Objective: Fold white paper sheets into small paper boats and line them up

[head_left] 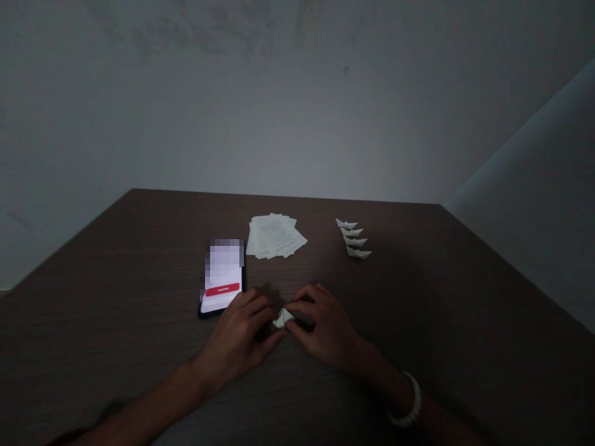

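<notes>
A small folded piece of white paper [284, 318] is held between both hands, low over the table's near middle. My left hand [244, 327] pinches its left side, thumb below and fingers above. From the right, my right hand [323, 322] grips the other side between thumb and forefinger. The paper shows a peaked, triangular front; its ends are hidden by the fingertips. Beyond my right hand, several small white paper boats [357, 241] stand in a slanting row.
A stack of loose printed paper sheets [274, 236] lies fanned out beyond my hands. Left of it, a phone [222, 272] with a lit screen lies close to my left hand. The dark wooden table [139, 248] meets a grey wall [297, 124] at its far edge.
</notes>
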`<action>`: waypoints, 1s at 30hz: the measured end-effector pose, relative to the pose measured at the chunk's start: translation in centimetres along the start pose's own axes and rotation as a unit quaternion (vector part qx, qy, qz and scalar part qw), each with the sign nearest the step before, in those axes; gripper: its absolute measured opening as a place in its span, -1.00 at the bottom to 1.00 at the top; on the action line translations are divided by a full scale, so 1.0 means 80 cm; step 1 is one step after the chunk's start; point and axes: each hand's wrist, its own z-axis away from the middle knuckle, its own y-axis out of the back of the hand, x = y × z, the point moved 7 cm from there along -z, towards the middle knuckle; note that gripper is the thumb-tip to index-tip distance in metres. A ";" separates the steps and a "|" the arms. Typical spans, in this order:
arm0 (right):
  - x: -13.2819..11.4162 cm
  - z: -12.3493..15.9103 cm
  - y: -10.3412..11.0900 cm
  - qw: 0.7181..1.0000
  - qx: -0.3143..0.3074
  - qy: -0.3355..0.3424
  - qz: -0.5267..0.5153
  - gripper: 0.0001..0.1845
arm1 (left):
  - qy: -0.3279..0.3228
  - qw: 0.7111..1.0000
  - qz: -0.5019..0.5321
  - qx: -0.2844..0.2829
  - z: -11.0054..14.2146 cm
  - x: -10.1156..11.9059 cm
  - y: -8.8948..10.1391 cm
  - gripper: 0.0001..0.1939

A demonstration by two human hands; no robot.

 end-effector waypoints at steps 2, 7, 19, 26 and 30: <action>-0.001 0.000 0.000 1.000 -0.009 0.002 0.007 -0.73 | 0.006 1.000 -0.017 0.001 0.000 0.000 0.001 -0.84; 0.001 -0.003 -0.001 1.000 -0.010 0.012 -0.023 -0.72 | 0.010 1.000 -0.024 0.005 0.000 0.002 0.005 -0.82; 0.000 -0.003 0.008 0.984 0.059 0.035 -0.165 -0.88 | -0.002 0.996 0.080 -0.025 0.000 -0.002 0.000 -0.87; -0.004 -0.002 0.023 0.984 0.088 0.043 -0.151 -0.92 | 0.001 0.995 0.099 0.027 0.001 -0.005 0.013 -0.85; -0.007 -0.001 0.019 0.983 0.091 0.094 -0.131 -0.96 | -0.011 0.996 0.087 0.009 0.001 0.003 0.016 -0.84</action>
